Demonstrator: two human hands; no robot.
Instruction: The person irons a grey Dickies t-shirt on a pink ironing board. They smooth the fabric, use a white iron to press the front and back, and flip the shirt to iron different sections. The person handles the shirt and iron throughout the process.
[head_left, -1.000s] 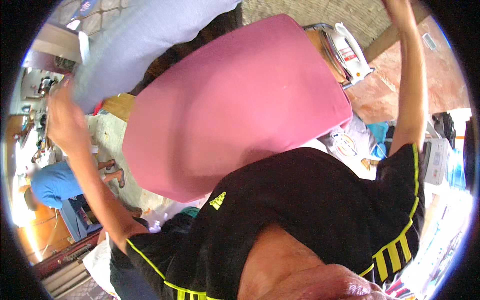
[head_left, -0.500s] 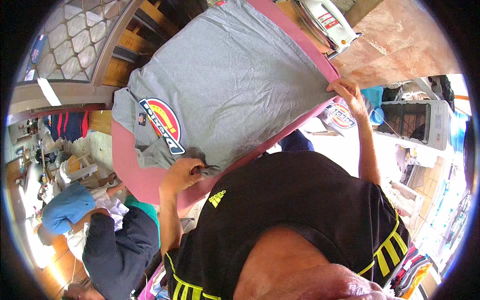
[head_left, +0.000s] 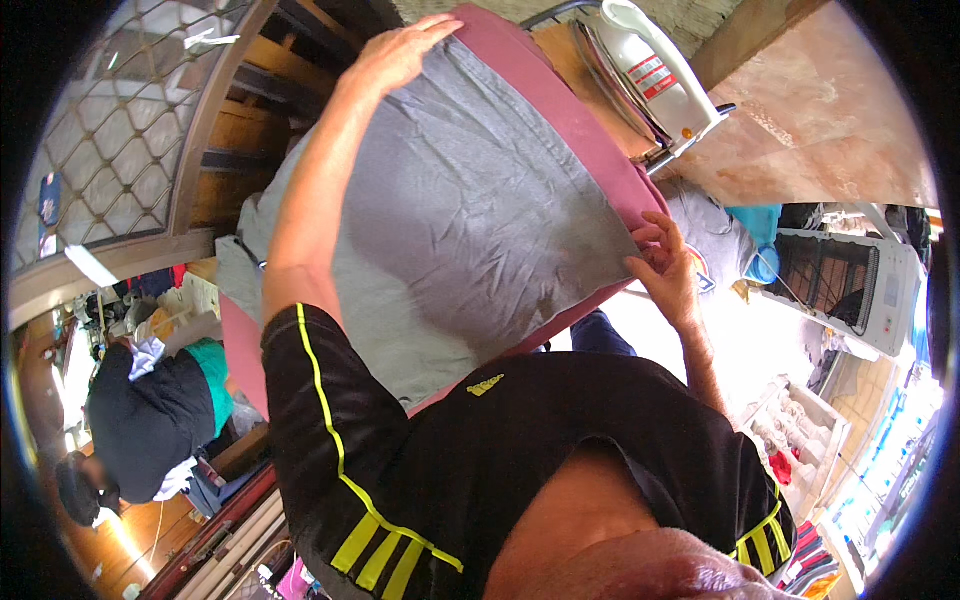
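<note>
A grey T-shirt [head_left: 480, 200] lies spread over a board with a dull pink cover [head_left: 545, 75], its cloth lightly creased. Reaching across the shirt, my left hand [head_left: 400, 58] rests at its far corner, fingers stretched out toward the pink edge. At the near right corner my right hand [head_left: 668, 268] has its fingers curled, the thumb and fingertips closed on the hem. My left forearm covers part of the shirt's left side, where its collar and printed patch are mostly hidden.
A white iron [head_left: 650, 65] stands on a rest beyond the board's far right. Another grey garment [head_left: 705, 225] hangs by my right hand. A white heater-like appliance [head_left: 850, 285] stands at right. A bent-over person [head_left: 150, 415] is at left, below a metal lattice [head_left: 120, 130].
My left hand has gone from the shirt's near left edge to its far corner and its fingers have straightened. My right hand has shifted slightly nearer. The collar patch is now hidden.
</note>
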